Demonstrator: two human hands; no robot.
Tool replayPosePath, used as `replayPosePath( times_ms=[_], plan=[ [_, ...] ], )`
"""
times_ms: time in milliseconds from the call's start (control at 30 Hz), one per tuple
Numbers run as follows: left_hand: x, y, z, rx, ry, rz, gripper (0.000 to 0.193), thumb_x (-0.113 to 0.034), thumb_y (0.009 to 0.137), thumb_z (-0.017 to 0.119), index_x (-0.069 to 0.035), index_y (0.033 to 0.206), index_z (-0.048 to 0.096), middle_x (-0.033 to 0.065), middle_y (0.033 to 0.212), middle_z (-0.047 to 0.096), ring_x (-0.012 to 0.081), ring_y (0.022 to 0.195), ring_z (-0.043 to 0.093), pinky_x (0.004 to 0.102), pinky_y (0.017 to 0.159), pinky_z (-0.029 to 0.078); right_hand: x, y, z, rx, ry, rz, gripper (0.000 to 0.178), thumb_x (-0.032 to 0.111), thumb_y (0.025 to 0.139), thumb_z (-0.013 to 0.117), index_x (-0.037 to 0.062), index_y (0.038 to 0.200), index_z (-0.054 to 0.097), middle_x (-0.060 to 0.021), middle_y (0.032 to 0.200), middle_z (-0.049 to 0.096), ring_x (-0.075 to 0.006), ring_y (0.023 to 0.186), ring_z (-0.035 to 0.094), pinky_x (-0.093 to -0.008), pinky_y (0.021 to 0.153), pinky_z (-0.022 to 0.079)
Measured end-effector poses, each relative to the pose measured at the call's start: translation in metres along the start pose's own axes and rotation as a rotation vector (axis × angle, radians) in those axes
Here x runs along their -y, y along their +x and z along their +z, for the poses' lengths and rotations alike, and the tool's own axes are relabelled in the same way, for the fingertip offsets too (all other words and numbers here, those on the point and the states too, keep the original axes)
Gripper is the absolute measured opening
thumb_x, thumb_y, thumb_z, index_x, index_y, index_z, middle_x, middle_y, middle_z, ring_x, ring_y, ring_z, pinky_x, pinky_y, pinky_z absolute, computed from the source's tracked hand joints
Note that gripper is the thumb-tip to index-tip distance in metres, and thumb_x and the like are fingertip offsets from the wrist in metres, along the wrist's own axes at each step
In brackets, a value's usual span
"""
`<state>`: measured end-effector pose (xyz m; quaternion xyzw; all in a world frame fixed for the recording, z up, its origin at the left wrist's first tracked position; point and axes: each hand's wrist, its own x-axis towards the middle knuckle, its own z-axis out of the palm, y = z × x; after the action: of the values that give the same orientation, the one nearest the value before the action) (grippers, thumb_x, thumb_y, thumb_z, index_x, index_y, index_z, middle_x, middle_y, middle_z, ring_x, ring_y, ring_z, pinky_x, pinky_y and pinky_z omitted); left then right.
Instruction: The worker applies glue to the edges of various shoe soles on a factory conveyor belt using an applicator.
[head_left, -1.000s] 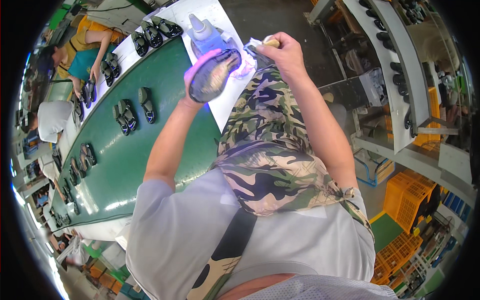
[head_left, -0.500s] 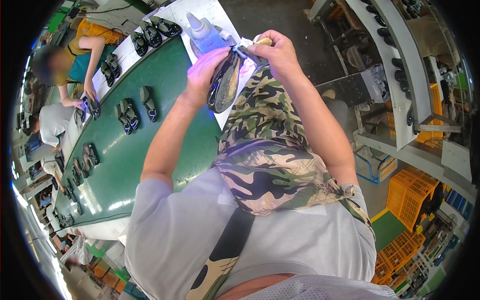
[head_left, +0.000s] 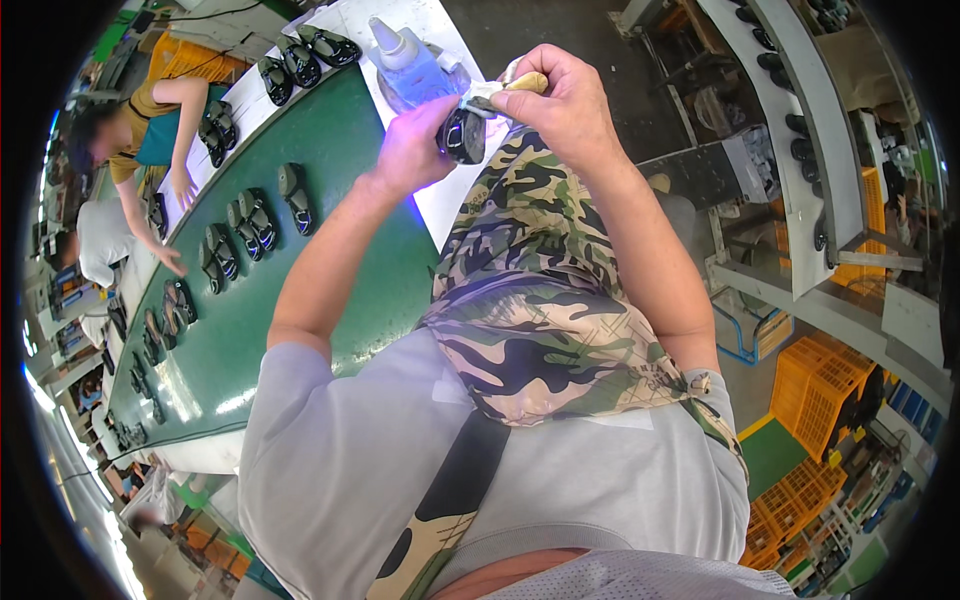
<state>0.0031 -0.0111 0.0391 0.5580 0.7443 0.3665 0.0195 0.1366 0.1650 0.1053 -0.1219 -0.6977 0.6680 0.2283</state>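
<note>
My left hand (head_left: 418, 145) is closed around a glossy black shoe (head_left: 462, 138), held above the white table edge with one rounded end toward me. My right hand (head_left: 568, 108) pinches a grey strap (head_left: 481, 103) at the shoe's far end. A yellowish piece (head_left: 528, 82) shows at the right fingers; whether it is worn or held I cannot tell. Some white material (head_left: 484, 89) lies by the fingertips. Just beyond my left hand stands a squeeze bottle (head_left: 398, 52) with a cone nozzle and blue body, beside or in a clear container.
Several dark shoes stand on the green surface (head_left: 340, 180) at my left and along the white ledge (head_left: 255, 118). A co-worker (head_left: 150, 125) reaches over there. At right are shelving (head_left: 850, 120) with shoes and orange crates (head_left: 825, 385).
The shoe in my hands has turned from lying lengthwise to end-on. A further pair of shoes now stands on the green surface, and the co-worker's hands have come away from the shoe they held.
</note>
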Motion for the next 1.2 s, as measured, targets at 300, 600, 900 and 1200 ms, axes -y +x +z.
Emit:
replayPosePath(
  times_ms=[300,600,900,1200],
  plan=[
    [-0.013,0.014,-0.03,0.509,-0.111,-0.34,0.054,-0.018,0.052,0.086,0.001,0.097,0.063,0.0131,0.081,0.067,0.0239,0.07,0.064,0.0342,0.07,0.053,-0.004,0.007,-0.002,-0.055,-0.125,-0.114,0.017,0.004,0.075,0.075,0.0018,0.081,0.059,-0.0014,0.077,0.063,-0.0062,0.067,0.055,-0.0242,0.06,0.047],
    [0.001,0.002,-0.031,0.636,-0.678,-0.501,0.067,-0.013,0.053,0.087,0.002,0.112,0.06,0.0032,0.098,0.066,0.0132,0.089,0.06,0.029,0.084,0.05,-0.021,0.01,0.0,-0.003,-0.126,-0.232,0.018,0.001,0.077,0.073,0.0019,0.08,0.055,-0.005,0.085,0.067,-0.008,0.073,0.058,-0.0245,0.064,0.049],
    [0.012,-0.005,-0.029,0.611,-0.932,-0.65,0.067,-0.014,0.057,0.082,0.001,0.118,0.06,0.0037,0.103,0.067,0.015,0.092,0.061,0.0286,0.091,0.047,-0.038,0.001,0.004,0.094,-0.155,-0.156,0.02,0.0,0.078,0.073,0.0032,0.08,0.054,-0.0072,0.089,0.067,-0.0101,0.079,0.059,-0.026,0.07,0.049],
    [0.024,-0.013,-0.022,0.475,-1.184,-0.726,0.062,-0.016,0.062,0.077,0.002,0.119,0.06,0.0072,0.104,0.068,0.0188,0.095,0.064,0.0311,0.093,0.048,-0.053,-0.012,0.012,0.16,-0.073,-0.055,0.019,0.001,0.078,0.073,0.0029,0.08,0.055,-0.0064,0.087,0.066,-0.0111,0.079,0.059,-0.0268,0.071,0.048]
  ],
)
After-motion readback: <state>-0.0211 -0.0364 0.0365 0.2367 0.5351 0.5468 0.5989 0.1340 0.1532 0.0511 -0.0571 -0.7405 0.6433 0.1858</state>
